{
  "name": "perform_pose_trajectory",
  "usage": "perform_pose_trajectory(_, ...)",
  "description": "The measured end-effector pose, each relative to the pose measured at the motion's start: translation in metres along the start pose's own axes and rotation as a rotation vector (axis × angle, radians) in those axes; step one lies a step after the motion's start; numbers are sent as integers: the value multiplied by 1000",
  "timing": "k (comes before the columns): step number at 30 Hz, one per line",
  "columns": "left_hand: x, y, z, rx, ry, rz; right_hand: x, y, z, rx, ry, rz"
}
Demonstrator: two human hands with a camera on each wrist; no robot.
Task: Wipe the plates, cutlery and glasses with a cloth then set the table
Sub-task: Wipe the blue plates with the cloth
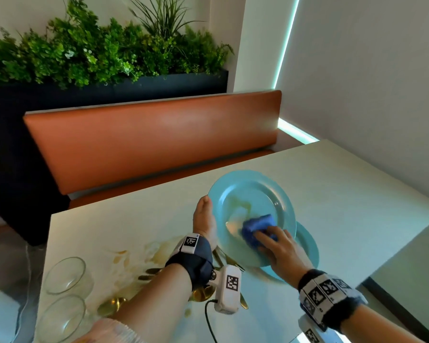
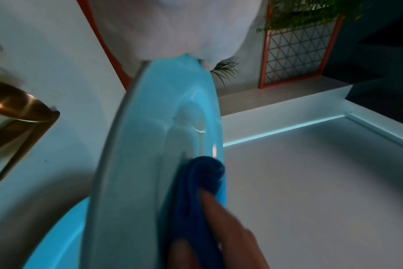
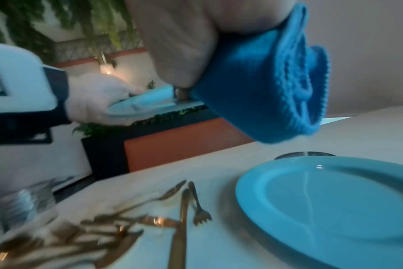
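Observation:
My left hand (image 1: 204, 219) grips the left rim of a light blue plate (image 1: 253, 194), held tilted above the table; in the left wrist view that plate (image 2: 154, 145) runs edge-on. My right hand (image 1: 280, 248) holds a folded blue cloth (image 1: 258, 225) and presses it on the plate's smeared centre; the same cloth (image 3: 260, 87) fills the right wrist view. A second blue plate (image 3: 334, 203) lies flat on the table beneath. Gold cutlery (image 3: 184, 209), forks and knives, lies in a loose pile left of it. Two glasses (image 1: 65, 276) stand at the near left corner.
The white table (image 1: 344, 194) has brownish stains (image 1: 139, 256) near the cutlery. An orange bench back (image 1: 154, 137) stands behind the table's far edge, with a dark planter of green plants (image 1: 104, 55) behind it. A wall runs along the right side.

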State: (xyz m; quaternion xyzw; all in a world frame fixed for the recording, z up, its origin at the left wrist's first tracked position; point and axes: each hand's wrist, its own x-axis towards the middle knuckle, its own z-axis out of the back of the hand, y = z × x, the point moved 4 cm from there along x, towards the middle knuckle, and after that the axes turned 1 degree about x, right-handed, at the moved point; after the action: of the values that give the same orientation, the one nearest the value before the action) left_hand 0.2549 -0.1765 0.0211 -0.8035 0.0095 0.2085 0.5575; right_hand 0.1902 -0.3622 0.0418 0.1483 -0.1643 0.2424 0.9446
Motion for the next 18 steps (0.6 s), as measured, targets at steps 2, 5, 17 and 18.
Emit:
perform_pose_trajectory(2,1,-1,-8,50,10,-44,-7,-22,4,16,59,139)
perform_pose_trajectory(5,0,-3,-24,114,44,-98,8,-70,28,29,16,70)
perform_pose_trajectory(17,-2,-10,-57,105,118,-171,5,-90,27,95,45,201)
perform_pose_trajectory(18,-1,-9,-57,106,120,-174,15,-103,31,84,5,140)
